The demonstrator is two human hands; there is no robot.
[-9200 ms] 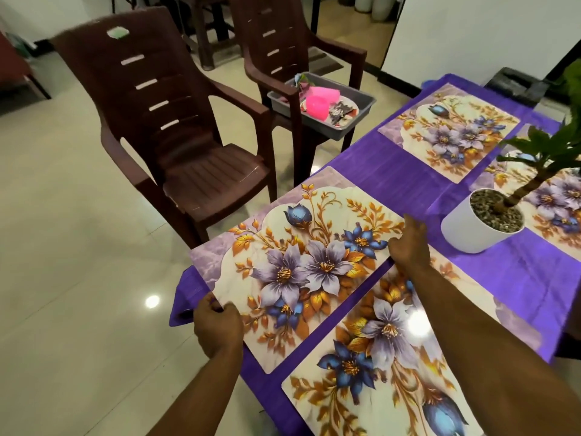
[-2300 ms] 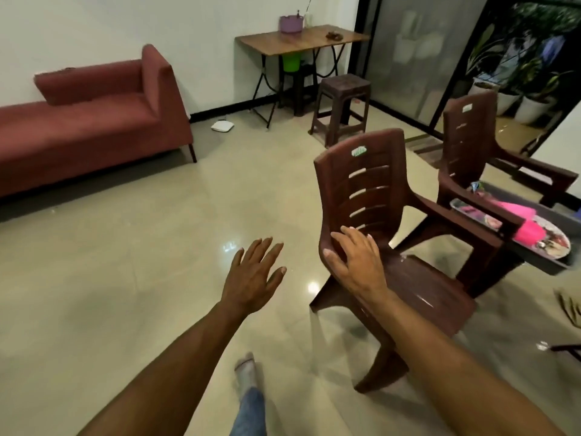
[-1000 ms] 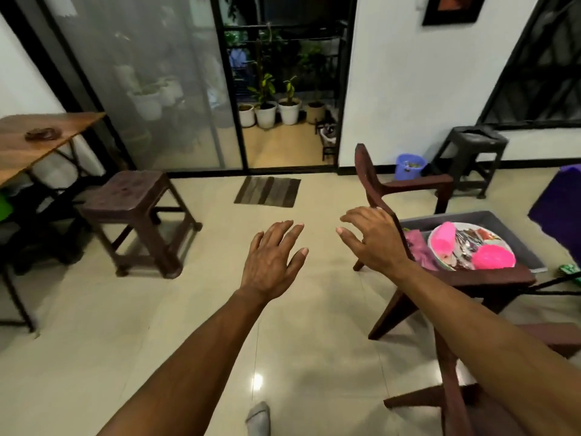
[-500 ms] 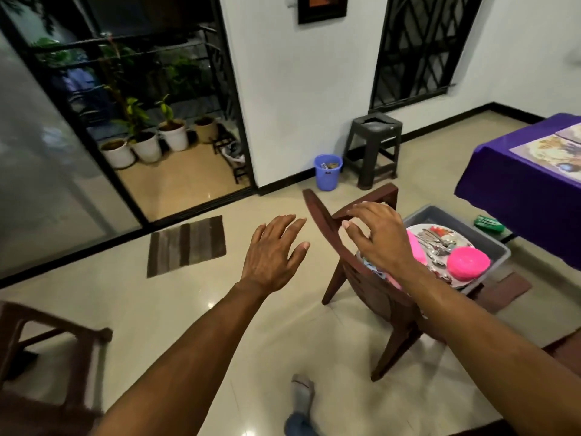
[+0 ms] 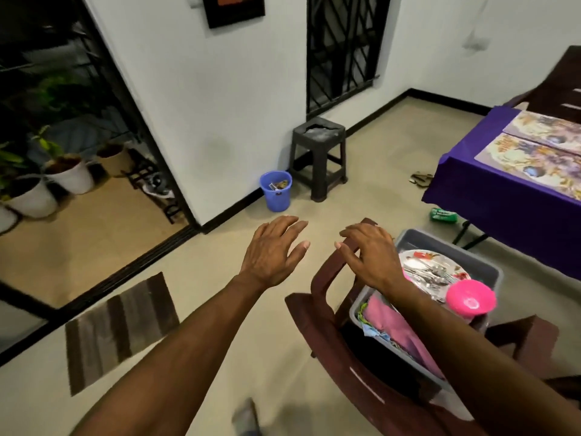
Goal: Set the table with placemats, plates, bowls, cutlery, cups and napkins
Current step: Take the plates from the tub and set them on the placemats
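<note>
Hands first, left to right. Left hand [image 5: 273,250] hangs in the air over bare floor, fingers straight and spread, holding nothing. Right hand [image 5: 370,253] sits over the top edge of the brown chair [image 5: 330,313], fingers loosely bent; whether they actually rest on the backrest I can't tell. It grips nothing.

Key relation: grey tub [image 5: 490,268] sits on the chair seat, at about 4 o'clock from the right fingertips and just beside the right wrist. Right hand is clearly the nearer one; the left would have to cross over the backrest. The tub's long axis runs roughly 10 to 4 o'clock, away from the backrest.

Contents, near to far: pink cloth [image 5: 393,322] at the near end, partly under the forearm. Plates [image 5: 421,259] beyond it, with loose cutlery [image 5: 430,275] on top. Pink bowl [image 5: 471,298] upside down at 3 o'clock of the cutlery. My read: next move is a right-hand reach down into the tub.

Table [image 5: 503,196] with purple cloth is at 2 o'clock, well apart from the chair. Two floral placemats [image 5: 534,158] lie side by side on it.

Room: tiled floor, striped doormat [image 5: 119,322] at 8 o'clock, blue bin [image 5: 276,191] and dark stool [image 5: 318,155] at 12 against the wall.
</note>
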